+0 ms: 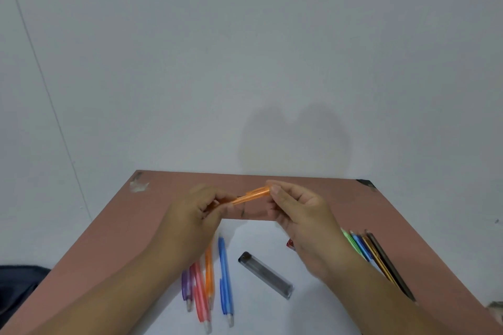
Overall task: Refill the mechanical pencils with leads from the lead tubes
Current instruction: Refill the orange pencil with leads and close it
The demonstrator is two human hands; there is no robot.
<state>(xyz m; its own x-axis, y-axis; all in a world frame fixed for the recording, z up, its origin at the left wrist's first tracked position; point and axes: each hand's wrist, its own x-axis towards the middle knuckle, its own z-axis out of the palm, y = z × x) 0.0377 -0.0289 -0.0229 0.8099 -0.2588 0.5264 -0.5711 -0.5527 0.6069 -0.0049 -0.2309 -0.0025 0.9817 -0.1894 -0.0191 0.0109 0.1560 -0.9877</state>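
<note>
Pencils on paper: purple, pink, orange and blue barrels are laid side by side, pale tips toward the viewer.
Lead tube: smoky clear, dark-capped, laid just right of them.
Right group: green, blue, yellow and brown pencils are partly hidden by the right forearm.
Held pencil: translucent orange, raised above the table.
Left hand: its fingers are curled round one end.
Right hand: the other end is pinched.

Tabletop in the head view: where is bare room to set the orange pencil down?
Free: the white sheet between the blue pencil and the lead tube, and the brown table left of the left hand. Crowded: the pencil cluster under the left wrist and the pencil row beside the right hand.
</note>
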